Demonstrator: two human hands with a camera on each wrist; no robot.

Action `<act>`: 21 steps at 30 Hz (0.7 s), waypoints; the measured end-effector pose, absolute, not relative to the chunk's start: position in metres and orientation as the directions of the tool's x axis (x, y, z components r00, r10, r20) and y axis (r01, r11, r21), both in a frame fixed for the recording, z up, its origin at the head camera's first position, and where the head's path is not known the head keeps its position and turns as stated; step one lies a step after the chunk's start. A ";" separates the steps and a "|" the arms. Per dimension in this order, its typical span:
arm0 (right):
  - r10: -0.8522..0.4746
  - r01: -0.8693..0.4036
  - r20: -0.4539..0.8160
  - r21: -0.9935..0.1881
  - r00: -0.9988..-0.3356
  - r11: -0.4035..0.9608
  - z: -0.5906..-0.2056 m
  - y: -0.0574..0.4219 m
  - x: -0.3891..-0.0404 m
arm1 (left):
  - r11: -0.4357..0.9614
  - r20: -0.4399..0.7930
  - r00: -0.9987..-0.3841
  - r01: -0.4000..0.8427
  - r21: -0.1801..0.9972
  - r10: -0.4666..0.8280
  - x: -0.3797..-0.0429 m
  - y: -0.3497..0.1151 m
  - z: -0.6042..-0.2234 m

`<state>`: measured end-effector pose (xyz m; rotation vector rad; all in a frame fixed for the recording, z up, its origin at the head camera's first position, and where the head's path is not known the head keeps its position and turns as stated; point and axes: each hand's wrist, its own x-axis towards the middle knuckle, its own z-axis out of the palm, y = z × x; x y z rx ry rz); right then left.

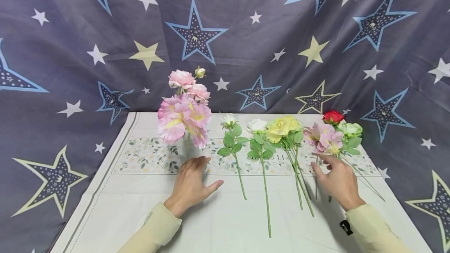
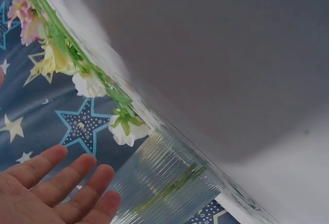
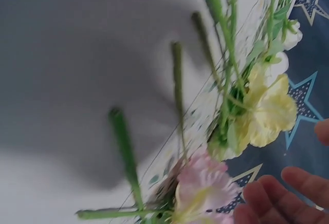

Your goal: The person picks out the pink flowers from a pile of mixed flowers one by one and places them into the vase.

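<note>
My left hand [image 1: 190, 182] is beside a ribbed clear vase [image 2: 167, 175], its fingers loosely extended and holding nothing. Green stems stand inside the vase. Out of it rise a large pink-and-yellow flower [image 1: 184, 118] and paler pink blooms [image 1: 181, 78] with a small bud. Over on the right, my right hand [image 1: 338, 179] hovers close to a lying pink flower [image 1: 325, 136], with thumb and fingers spread apart. The right wrist view has the fingers [image 3: 270, 198] beside the petals, nothing gripped.
Left to right on the patterned white cloth [image 1: 218, 221] lie two white flowers [image 1: 257, 125], yellow flowers [image 1: 283, 127], a red rose [image 1: 333, 116] and a pale green flower [image 1: 350, 129]. A small black object [image 1: 346, 227] is near the right sleeve. Behind hangs a starry curtain [image 1: 232, 3].
</note>
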<state>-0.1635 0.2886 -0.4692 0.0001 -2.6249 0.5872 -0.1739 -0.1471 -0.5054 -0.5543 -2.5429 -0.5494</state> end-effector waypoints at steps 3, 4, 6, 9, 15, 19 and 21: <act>0.107 -0.079 0.424 -0.397 -0.899 0.915 -0.469 0.297 -0.165 | 0.837 0.520 -0.807 0.469 0.280 0.278 -0.173 -0.148 -0.505; 0.110 -0.073 0.424 -0.393 -0.899 0.917 -0.469 0.300 -0.166 | 0.837 0.520 -0.808 0.469 0.281 0.278 -0.172 -0.148 -0.505; 0.117 -0.062 0.423 -0.386 -0.899 0.920 -0.469 0.306 -0.168 | 0.837 0.521 -0.808 0.469 0.283 0.276 -0.172 -0.149 -0.505; 0.125 -0.044 0.407 -0.381 -0.905 0.923 -0.467 0.315 -0.171 | 0.837 0.521 -0.809 0.466 0.286 0.272 -0.172 -0.149 -0.506; 0.164 0.024 0.352 -0.368 -0.922 0.929 -0.467 0.334 -0.176 | 0.838 0.524 -0.807 0.466 0.284 0.271 -0.172 -0.150 -0.507; 0.188 0.058 0.337 -0.361 -0.923 0.931 -0.469 0.347 -0.178 | 0.841 0.513 -0.814 0.461 0.283 0.273 -0.172 -0.150 -0.506; 0.196 0.067 0.336 -0.358 -0.921 0.931 -0.471 0.353 -0.178 | 0.844 0.506 -0.818 0.456 0.283 0.273 -0.171 -0.150 -0.506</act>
